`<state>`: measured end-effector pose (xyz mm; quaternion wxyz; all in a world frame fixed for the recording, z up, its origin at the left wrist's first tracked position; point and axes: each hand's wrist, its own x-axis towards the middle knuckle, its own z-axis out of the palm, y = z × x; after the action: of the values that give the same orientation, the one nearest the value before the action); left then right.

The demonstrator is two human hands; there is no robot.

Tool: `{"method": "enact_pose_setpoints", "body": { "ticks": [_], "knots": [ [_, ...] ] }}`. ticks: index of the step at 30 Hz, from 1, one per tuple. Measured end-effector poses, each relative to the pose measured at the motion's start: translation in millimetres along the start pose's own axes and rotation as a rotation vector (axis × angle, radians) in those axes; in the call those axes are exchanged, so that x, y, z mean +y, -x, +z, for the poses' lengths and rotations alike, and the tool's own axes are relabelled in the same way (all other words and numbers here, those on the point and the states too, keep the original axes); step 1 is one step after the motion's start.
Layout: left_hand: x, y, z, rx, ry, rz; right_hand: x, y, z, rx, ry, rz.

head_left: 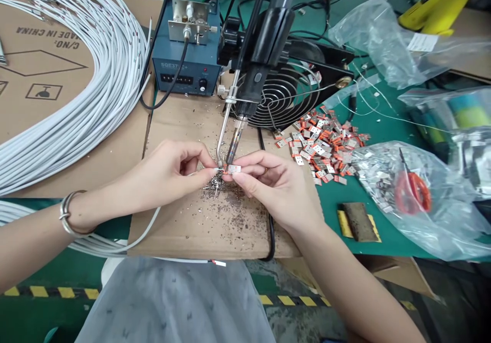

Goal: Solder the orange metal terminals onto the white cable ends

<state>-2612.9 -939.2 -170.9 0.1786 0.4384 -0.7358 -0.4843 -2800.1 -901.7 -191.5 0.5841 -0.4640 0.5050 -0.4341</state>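
My left hand (187, 166) is closed in a pinch on the end of a white cable (153, 219), whose length runs down and left behind my wrist. Between the thumb and fingers of my right hand (268, 179) is a small USB connector (234, 169) with a silvery shell and orange insert. Cable end and connector meet under the tip of a soldering iron (232, 151) fixed on a stand. A thin bent metal feed tube (224, 128) comes down beside the iron. Exactly how the wires touch the connector is too small to make out.
A blue solder feeder (186, 71) stands behind, left of a fan (284, 94). Many white cables (115, 77) lie coiled at left. Loose USB connectors (326, 143) are heaped at right, near a plastic bag (452, 205), orange-handled scissors (412, 192) and a sponge (359, 221). Solder debris covers the cardboard (172, 240).
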Motion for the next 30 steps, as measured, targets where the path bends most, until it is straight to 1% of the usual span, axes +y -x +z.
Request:
{"method": "enact_pose_setpoints", "body": {
  "ticks": [12, 17, 30],
  "knots": [
    [-1.8, -0.1, 0.7, 0.014, -0.088, 0.041, 2.5, -1.1, 2.6, 0.019, 0.019, 0.009],
    [-1.6, 0.2, 1.0, 0.008, -0.078, 0.047, 2.3, -0.6, 1.6, 0.023, 0.032, 0.027],
    [0.9, 1.9, 0.2, 0.003, -0.039, 0.048, 1.4, -0.3, -2.4, -0.042, -0.021, 0.003]
  ]
}}
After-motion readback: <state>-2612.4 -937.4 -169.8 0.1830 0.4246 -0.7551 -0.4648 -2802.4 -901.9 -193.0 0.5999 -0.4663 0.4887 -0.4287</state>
